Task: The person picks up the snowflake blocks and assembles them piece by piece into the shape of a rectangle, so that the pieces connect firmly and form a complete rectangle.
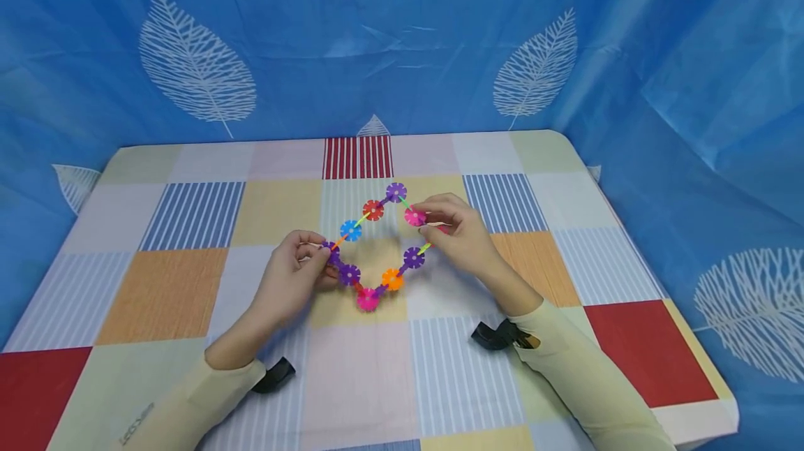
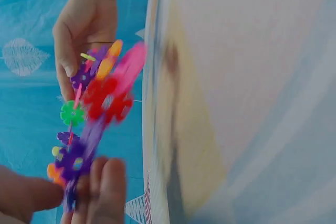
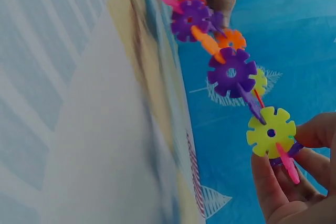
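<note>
A closed loop of notched plastic discs (image 1: 350,230), the interlocking snowflake kind, is held up above the table between both hands. Its discs are purple, red, blue, pink, orange and yellow, joined edge to edge at crossed angles. At the loop's left corner, the left hand (image 1: 290,275) pinches a purple disc (image 2: 77,162) between thumb and fingers. The right hand (image 1: 461,236) grips the opposite corner, by a pink disc (image 1: 414,216). In the right wrist view a yellow disc (image 3: 271,132) sits at the right fingertips, which partly hide the pieces behind it.
Beneath the hands lies a table with a patchwork-patterned cloth (image 1: 370,367). A blue curtain (image 1: 377,46) with white leaf prints hangs behind it and along the sides. Black wrist-worn pieces (image 1: 274,375) stick out by the cream sleeves (image 1: 584,367).
</note>
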Tool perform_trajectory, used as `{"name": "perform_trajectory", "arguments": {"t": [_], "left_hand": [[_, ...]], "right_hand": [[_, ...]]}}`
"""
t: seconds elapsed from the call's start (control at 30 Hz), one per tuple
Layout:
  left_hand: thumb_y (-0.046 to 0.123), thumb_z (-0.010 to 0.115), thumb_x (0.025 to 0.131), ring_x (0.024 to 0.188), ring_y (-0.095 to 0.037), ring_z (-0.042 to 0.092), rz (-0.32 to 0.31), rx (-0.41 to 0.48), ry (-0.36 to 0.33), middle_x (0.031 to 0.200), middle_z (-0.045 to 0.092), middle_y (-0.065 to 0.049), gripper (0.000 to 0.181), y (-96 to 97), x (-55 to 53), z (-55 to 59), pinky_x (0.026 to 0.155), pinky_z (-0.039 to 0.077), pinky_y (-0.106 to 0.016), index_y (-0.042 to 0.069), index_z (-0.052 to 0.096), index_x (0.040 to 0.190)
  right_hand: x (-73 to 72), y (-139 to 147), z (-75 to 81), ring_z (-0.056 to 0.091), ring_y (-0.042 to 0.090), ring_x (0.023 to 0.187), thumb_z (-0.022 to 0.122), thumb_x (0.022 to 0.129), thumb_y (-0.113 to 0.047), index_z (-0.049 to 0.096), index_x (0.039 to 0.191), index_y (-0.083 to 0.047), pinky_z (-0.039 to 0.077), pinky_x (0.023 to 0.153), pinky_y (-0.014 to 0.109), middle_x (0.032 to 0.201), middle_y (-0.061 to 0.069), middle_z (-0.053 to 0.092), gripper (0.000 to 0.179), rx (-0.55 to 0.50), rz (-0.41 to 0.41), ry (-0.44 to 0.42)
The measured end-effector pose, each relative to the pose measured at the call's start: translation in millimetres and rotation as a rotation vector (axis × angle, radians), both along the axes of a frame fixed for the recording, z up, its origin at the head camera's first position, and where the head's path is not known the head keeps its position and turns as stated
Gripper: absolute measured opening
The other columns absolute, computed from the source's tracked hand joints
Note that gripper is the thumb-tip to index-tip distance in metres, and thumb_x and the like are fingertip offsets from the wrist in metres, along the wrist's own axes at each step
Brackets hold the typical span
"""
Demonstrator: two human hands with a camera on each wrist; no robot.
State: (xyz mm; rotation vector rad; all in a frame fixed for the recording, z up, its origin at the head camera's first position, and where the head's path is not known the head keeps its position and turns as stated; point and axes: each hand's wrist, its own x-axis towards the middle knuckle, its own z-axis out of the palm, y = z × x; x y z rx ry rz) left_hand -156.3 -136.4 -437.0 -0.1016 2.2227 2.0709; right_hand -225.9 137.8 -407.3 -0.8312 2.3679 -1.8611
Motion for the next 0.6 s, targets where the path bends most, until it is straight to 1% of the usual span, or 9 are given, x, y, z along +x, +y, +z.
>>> {"name": "perform_trajectory", "arguments": {"t": [0.1, 0.17, 0.2, 0.23, 0.33, 0.43, 0.57, 0.6], "left_hand": [[0.005, 0.051, 0.100, 0.084, -0.020, 0.067, 0.102, 0.041, 0.070, 0.106, 0.059, -0.021, 0.030, -1.1, -1.4, 1.3, 0.077, 0.057, -0.039, -0.005, 0.042, 0.127], [0.004, 0.051, 0.100, 0.091, -0.017, 0.066, 0.140, 0.050, 0.133, 0.113, 0.060, -0.020, 0.033, -0.3, -1.3, 2.5, 0.081, 0.056, -0.036, -0.005, 0.044, 0.131], [0.002, 0.051, 0.099, 0.095, -0.018, 0.065, 0.147, 0.054, 0.169, 0.118, 0.059, -0.021, 0.035, 0.6, -1.0, 2.8, 0.083, 0.055, -0.033, -0.006, 0.044, 0.133], [0.001, 0.052, 0.099, 0.100, -0.019, 0.064, 0.146, 0.053, 0.202, 0.122, 0.059, -0.020, 0.038, 1.7, -0.8, 2.6, 0.085, 0.054, -0.031, -0.006, 0.044, 0.135], [-0.005, 0.051, 0.097, 0.117, -0.023, 0.057, 0.109, 0.040, 0.286, 0.137, 0.053, -0.018, 0.045, 6.1, -0.7, 0.0, 0.095, 0.047, -0.028, -0.005, 0.042, 0.141], [-0.011, 0.048, 0.093, 0.130, -0.024, 0.047, 0.068, -0.008, 0.330, 0.148, 0.043, -0.012, 0.055, 11.9, -2.4, -3.7, 0.104, 0.039, -0.027, 0.000, 0.038, 0.147], [-0.018, 0.045, 0.088, 0.136, -0.024, 0.039, 0.028, -0.031, 0.383, 0.155, 0.031, -0.013, 0.064, 18.2, -7.4, -5.9, 0.108, 0.033, -0.031, -0.001, 0.034, 0.148], [-0.019, 0.045, 0.087, 0.137, -0.024, 0.037, 0.021, -0.036, 0.397, 0.155, 0.030, -0.013, 0.064, 18.9, -9.0, -6.4, 0.108, 0.032, -0.031, -0.003, 0.034, 0.148]], "right_hand": [[-4.8, 0, -12.5, 0.062, 0.038, 0.101, 0.066, 0.082, 0.015, 0.061, 0.119, 0.012, 0.056, 0.082, 0.030, 0.116, 0.023, 0.056, 0.037, -0.061, -0.014, -0.046], [-7.3, 1, -20.2, 0.062, 0.039, 0.100, 0.066, 0.082, 0.015, 0.059, 0.122, 0.012, 0.056, 0.080, 0.031, 0.116, 0.023, 0.054, 0.041, -0.110, -0.020, -0.071], [-8.2, 1, -24.3, 0.062, 0.040, 0.099, 0.067, 0.082, 0.015, 0.058, 0.124, 0.011, 0.057, 0.077, 0.031, 0.116, 0.022, 0.053, 0.043, -0.132, -0.023, -0.086], [-8.0, 1, -26.3, 0.062, 0.040, 0.098, 0.067, 0.083, 0.014, 0.058, 0.126, 0.010, 0.057, 0.075, 0.031, 0.116, 0.022, 0.052, 0.044, -0.150, -0.025, -0.099], [-5.3, -2, -31.4, 0.063, 0.041, 0.098, 0.066, 0.086, 0.011, 0.057, 0.128, 0.008, 0.058, 0.072, 0.031, 0.118, 0.021, 0.051, 0.043, -0.175, -0.041, -0.125], [2.1, -7, -24.4, 0.063, 0.043, 0.099, 0.063, 0.089, 0.008, 0.057, 0.128, 0.008, 0.058, 0.072, 0.031, 0.122, 0.022, 0.052, 0.040, -0.160, -0.073, -0.152], [8.5, -12, -12.8, 0.062, 0.046, 0.100, 0.061, 0.089, 0.010, 0.055, 0.126, 0.014, 0.057, 0.075, 0.029, 0.125, 0.027, 0.052, 0.038, -0.152, -0.113, -0.172], [8.3, -12, -12.9, 0.063, 0.044, 0.100, 0.061, 0.088, 0.011, 0.055, 0.126, 0.015, 0.057, 0.074, 0.028, 0.125, 0.027, 0.052, 0.038, -0.153, -0.123, -0.170]]}}
